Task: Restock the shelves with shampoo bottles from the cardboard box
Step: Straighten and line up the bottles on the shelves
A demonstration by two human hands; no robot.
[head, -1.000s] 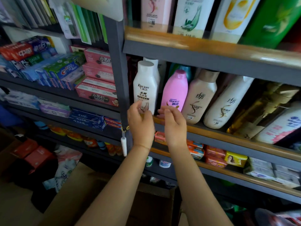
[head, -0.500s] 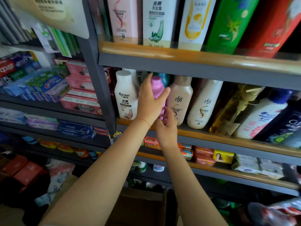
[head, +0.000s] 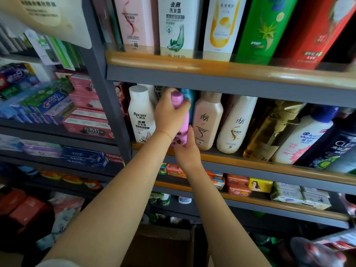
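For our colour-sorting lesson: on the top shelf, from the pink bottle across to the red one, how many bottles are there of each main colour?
Pink bottle: 1
White bottles: 2
Green bottle: 1
Red bottle: 1
Total: 5

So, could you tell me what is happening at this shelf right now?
A person is restocking shampoo. The left hand grips the upper part of a pink bottle while the right hand supports it near the base. The bottle stands at the front of the middle shelf, between a white Raclen bottle and a beige bottle. An open cardboard box sits on the floor below.
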